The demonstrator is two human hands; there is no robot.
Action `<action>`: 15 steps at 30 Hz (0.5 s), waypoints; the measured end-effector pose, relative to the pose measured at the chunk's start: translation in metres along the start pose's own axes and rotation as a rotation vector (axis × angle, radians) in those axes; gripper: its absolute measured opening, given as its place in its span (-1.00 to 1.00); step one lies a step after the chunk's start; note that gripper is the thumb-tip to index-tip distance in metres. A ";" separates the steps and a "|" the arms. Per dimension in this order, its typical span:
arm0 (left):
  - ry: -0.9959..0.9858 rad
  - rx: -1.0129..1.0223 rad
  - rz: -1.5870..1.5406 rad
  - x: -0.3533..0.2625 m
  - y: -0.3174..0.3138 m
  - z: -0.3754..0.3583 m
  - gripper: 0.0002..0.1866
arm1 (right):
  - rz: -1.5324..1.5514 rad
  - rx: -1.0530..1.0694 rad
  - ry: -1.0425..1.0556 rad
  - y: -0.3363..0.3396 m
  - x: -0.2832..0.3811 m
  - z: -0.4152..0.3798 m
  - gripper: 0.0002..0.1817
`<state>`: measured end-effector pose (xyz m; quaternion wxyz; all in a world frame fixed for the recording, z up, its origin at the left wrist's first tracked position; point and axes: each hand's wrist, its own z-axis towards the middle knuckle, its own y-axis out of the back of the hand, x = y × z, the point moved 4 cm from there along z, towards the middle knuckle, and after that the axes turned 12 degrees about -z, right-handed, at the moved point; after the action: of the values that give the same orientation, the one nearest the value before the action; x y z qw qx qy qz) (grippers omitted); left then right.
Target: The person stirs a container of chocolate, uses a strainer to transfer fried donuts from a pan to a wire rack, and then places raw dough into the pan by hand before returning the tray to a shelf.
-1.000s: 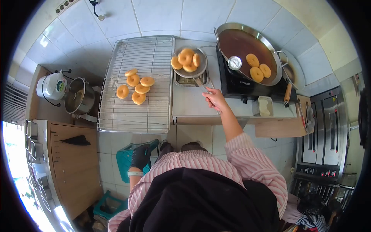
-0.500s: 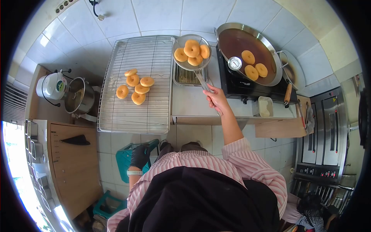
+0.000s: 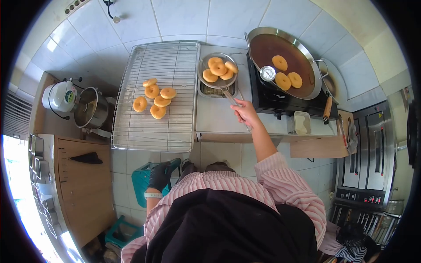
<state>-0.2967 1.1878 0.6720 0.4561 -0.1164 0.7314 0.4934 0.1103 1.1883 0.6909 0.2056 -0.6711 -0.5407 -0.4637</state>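
Steel wires of the rack [image 3: 169,131] bear doughnuts [image 3: 152,91]; below hangs the black-gloved left hand [image 3: 161,175], whose grip I cannot tell. Up and right, well apart, the loaded strainer [image 3: 225,90] points its bowl [image 3: 218,84] away from the person [image 3: 232,186], long axis slanting down rightward into the right hand [image 3: 245,113], closed around the handle [image 3: 231,99].

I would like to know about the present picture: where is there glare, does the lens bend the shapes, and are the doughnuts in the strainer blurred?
Head view: the lower-left edge is burnt out to white, and a small glare spot marks the wall tiles; head view: wide-angle distortion curves the tile rows; head view: the doughnuts in the strainer show clear outlines, without obvious blur.
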 end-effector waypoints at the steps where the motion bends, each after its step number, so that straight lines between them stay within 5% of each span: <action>1: 0.003 -0.002 0.005 0.001 0.001 -0.004 -0.75 | -0.015 0.005 -0.016 0.000 0.014 -0.014 -0.33; 15: 0.045 0.001 -0.009 0.007 -0.001 -0.006 -0.74 | 0.046 0.016 -0.036 0.006 0.010 -0.017 -0.33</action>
<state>-0.3034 1.1846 0.6661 0.4419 -0.1304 0.7411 0.4884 0.1086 1.1779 0.7087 0.2116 -0.6902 -0.5322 -0.4423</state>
